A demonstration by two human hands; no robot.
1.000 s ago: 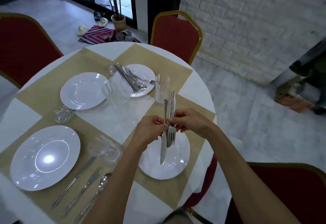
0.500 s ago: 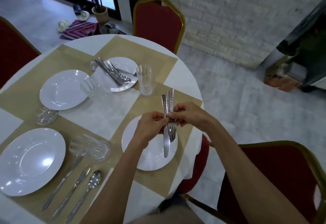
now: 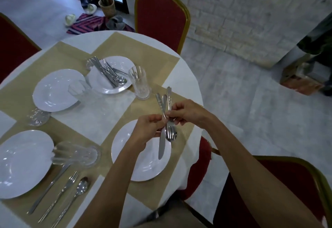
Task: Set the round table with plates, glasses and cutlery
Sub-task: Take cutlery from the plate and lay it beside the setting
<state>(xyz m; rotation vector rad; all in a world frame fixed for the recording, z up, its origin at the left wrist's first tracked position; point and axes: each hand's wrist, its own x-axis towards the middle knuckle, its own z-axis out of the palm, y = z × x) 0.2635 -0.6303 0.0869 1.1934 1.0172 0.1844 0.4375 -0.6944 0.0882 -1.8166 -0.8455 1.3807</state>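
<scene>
Over the near right white plate (image 3: 143,166) both hands pinch one bundle of cutlery. My left hand (image 3: 146,131) grips the knife (image 3: 162,145), blade pointing down at the plate. My right hand (image 3: 186,113) grips the fork and spoon (image 3: 171,132), their handles fanned upward. The round table (image 3: 111,113) wears a white cloth and beige placemats. A second plate (image 3: 115,86) farther back carries more cutlery (image 3: 107,73). An upright glass (image 3: 141,83) stands beside it.
Two more plates lie at the left: plate (image 3: 55,90) and plate (image 3: 21,163). A knife, fork and spoon set (image 3: 61,197) lies by the near one. One glass (image 3: 77,154) lies on its side; another glass (image 3: 80,91) stands. Red chairs ring the table, e.g. chair (image 3: 161,17).
The view has swung left and down slightly. My hands stay together over the plate, and the handles in the bundle have fanned a little wider apart.
</scene>
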